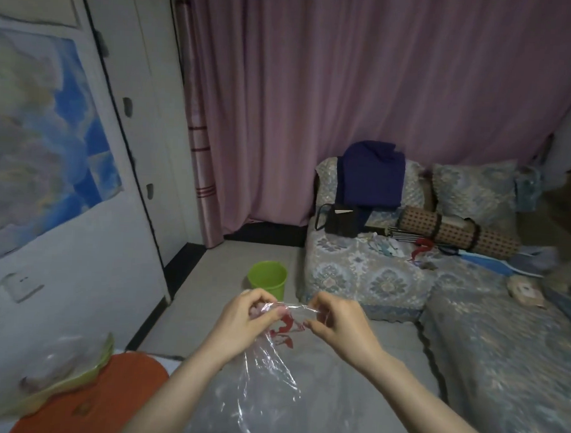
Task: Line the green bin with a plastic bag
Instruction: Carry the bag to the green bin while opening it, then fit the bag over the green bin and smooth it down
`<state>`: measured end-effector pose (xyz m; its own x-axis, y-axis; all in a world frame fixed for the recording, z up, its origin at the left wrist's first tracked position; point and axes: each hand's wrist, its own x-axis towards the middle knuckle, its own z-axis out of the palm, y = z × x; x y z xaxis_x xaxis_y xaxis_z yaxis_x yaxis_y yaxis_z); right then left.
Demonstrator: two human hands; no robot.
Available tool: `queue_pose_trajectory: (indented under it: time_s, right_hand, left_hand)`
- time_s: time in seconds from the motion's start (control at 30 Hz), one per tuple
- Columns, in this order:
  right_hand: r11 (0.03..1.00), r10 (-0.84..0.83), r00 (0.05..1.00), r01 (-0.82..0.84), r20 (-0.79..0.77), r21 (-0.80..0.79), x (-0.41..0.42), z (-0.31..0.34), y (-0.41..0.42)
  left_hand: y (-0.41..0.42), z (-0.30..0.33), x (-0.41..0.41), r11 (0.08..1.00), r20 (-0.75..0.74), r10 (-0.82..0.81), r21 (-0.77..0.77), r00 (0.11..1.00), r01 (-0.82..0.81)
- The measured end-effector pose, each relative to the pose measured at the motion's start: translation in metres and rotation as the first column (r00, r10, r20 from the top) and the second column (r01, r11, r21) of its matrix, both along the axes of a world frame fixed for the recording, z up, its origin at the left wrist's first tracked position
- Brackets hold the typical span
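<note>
Clear plastic bag (270, 372), hanging: my left hand (246, 322) and right hand (338, 326) pinch its mouth. Green bin (267, 277) at 12 o'clock, unlined. Risk: film clings shut, slips.

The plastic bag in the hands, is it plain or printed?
Clear, see-through plastic bag with a red printed mark near its top, seen in the head view.

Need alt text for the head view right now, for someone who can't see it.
Two bare hands, left hand and right hand, pinch the top edge of a clear plastic bag with red print, which hangs in front of the person. Beyond them an unlined green bin stands upright on the grey floor beside a patterned sofa, in front of a pink curtain.
</note>
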<state>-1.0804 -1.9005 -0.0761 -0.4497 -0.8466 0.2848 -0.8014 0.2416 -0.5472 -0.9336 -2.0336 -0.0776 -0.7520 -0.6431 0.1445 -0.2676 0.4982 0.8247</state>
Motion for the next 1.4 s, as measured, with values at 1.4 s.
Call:
queue_pose_trajectory:
  time_s: [1.4]
  right_hand:
    - [0.94, -0.225, 0.79, 0.021, 0.57, 0.342, -0.586, -0.236, -0.773]
  left_hand:
    - [-0.768, -0.25, -0.547, 0.92, 0.555, 0.023, 0.314, 0.831, -0.235]
